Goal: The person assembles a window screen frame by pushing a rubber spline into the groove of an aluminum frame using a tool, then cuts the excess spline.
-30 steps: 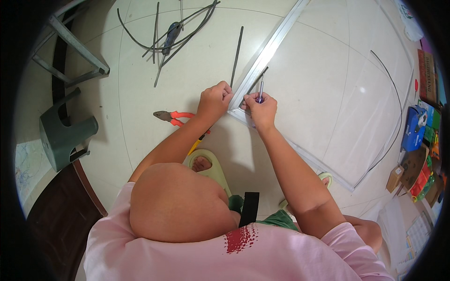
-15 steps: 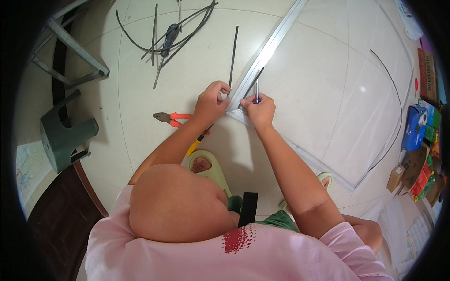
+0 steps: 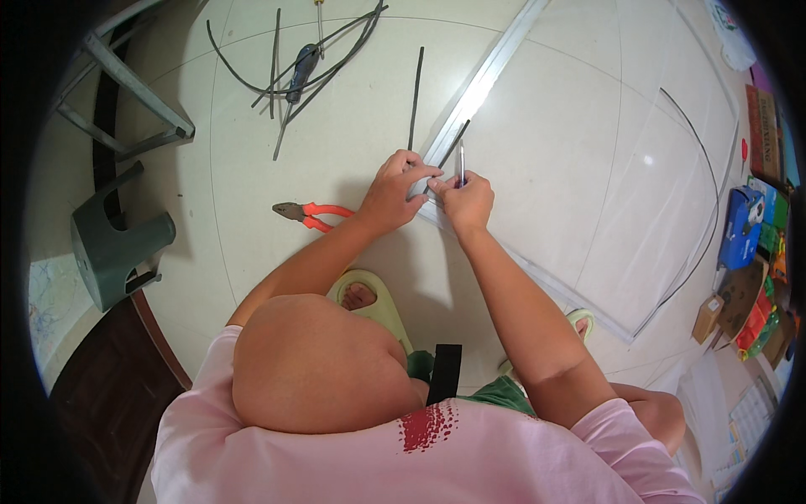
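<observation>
A silver metal frame (image 3: 481,88) lies on the floor, its near corner between my hands. My left hand (image 3: 397,189) is over that corner, thumb and fingers apart, fingertips close to the right hand's. Closed fingers of my right hand (image 3: 467,202) hold a slim pen-like tool (image 3: 462,160) with a pale shaft pointing up and a dark purple part at the grip. A short black rubber strip (image 3: 456,143) runs from the right fingertips along the frame's inner edge. Whether those fingertips also pinch the strip, I cannot tell. Another black strip (image 3: 416,97) lies left of the frame.
Orange-handled pliers (image 3: 311,212) lie left of my left forearm. Farther left are a dark-handled screwdriver (image 3: 303,71) and several black strips. A green stool (image 3: 117,239) and a metal ladder (image 3: 138,88) stand at the left. Boxes, including a blue one (image 3: 742,227), line the right side.
My left hand has moved right, across the frame corner, its fingers reaching toward the right hand. The yellow-handled tool by my left forearm is out of sight. My right hand has barely moved.
</observation>
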Tool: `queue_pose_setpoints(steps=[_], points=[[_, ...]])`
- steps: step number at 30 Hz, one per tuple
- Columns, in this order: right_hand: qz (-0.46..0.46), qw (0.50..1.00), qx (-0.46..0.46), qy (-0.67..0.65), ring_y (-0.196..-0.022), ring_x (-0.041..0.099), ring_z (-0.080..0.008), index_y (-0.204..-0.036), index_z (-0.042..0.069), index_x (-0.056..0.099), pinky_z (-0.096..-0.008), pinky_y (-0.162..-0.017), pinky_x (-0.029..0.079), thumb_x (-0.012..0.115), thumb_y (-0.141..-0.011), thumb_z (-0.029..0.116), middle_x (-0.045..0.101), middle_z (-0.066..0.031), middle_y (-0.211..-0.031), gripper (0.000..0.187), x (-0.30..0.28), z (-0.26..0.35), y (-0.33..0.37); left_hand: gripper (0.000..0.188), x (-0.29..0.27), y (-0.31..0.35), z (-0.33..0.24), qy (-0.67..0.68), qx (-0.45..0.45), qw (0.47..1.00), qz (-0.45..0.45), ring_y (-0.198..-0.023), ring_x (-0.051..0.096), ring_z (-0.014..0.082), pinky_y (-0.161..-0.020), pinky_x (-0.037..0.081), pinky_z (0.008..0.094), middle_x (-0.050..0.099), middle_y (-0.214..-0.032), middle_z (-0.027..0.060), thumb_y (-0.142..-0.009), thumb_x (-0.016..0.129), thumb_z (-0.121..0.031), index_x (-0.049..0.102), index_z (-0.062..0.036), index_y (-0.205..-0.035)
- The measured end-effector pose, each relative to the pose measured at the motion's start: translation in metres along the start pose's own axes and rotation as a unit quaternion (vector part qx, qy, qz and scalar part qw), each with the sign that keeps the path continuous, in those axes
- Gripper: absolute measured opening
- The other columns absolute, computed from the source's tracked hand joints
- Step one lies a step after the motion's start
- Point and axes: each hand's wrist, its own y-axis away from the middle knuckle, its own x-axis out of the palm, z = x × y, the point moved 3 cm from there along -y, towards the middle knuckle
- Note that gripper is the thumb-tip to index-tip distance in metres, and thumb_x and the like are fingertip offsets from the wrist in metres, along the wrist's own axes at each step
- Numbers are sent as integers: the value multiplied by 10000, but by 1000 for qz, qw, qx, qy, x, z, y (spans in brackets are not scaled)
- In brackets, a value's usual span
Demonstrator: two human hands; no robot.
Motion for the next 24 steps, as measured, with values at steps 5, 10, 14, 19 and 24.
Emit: queue_pose_setpoints(steps=[5,10,14,19,24], points=[[6,1000,-15,8,-526,580,-242,-630,28,578,-371,-558,477,853,-644,225,617,-106,-581,339,-1,-6,-4,473,0,-7,0,19,-8,1000,16,-904,549,228,-771,477,319,508,-1057,80,-690,716,23,665,-149,-1128],[117,980,27,-160,-528,574,-221,-707,4,602,-361,-558,472,677,-841,250,616,-127,-594,290,-9,-9,-4,415,-4,-12,-3,-9,-2,999,39,-884,573,252,-774,493,343,513,-1043,80,-711,699,-6,664,-146,-1100],[144,983,-2,-116,-566,605,-280,-788,13,616,-396,-582,482,495,-948,304,633,-163,-650,353,-25,-28,-1,405,-5,-12,-4,0,-10,999,42,-884,575,250,-772,494,341,509,-1043,80,-718,672,-11,664,-153,-1097],[185,923,-188,282,-742,627,-401,-1015,86,582,-505,-676,479,382,-982,317,652,-206,-768,306,-41,-9,14,430,-4,-11,0,20,-12,999,37,-867,567,240,-764,492,332,502,-1046,78,-695,661,-1,669,-162,-1094],[168,913,-251,275,-713,626,-385,-1203,154,528,-488,-650,495,414,-961,237,657,-181,-860,280,-37,-17,22,464,-7,-13,0,45,-26,996,66,-846,549,216,-746,489,318,494,-1040,66,-686,654,16,669,-168,-1112]])
